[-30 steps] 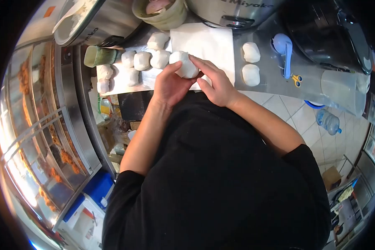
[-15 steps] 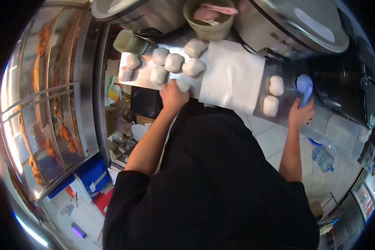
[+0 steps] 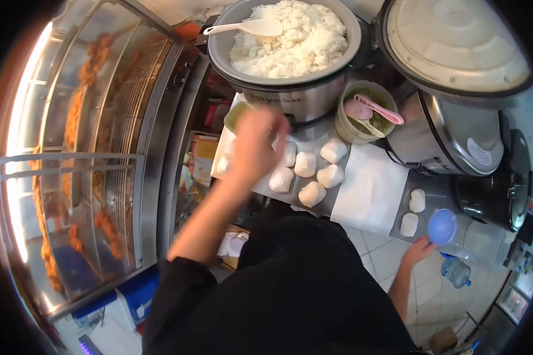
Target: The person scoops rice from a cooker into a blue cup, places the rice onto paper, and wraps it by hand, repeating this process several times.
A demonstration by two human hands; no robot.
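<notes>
My left hand (image 3: 256,145), smeared by motion, is above the left end of the counter, over a small green container (image 3: 236,116) that it partly covers. Whether its fingers hold anything does not show. In my right hand (image 3: 418,251) is a blue scoop (image 3: 442,227), its round bowl facing up near the counter's front edge. Several rounded white packets, such as this white packet (image 3: 312,193), sit between my left hand and a flat white paper sheet (image 3: 370,189). Right of the sheet are two more, a white lump (image 3: 417,200) and a lower white lump (image 3: 409,225).
Behind stands an open rice cooker (image 3: 284,97) full of rice (image 3: 296,41) with a white paddle (image 3: 260,27) on top. A tub (image 3: 352,131) holds pink utensils. Another cooker (image 3: 432,136) has its lid shut. A glass display case (image 3: 100,177) with fried food borders the left.
The view has tilted up, showing more of the rice cooker. My left hand has left the front white packet and moved back and left towards the green container. My right hand still holds the scoop.
</notes>
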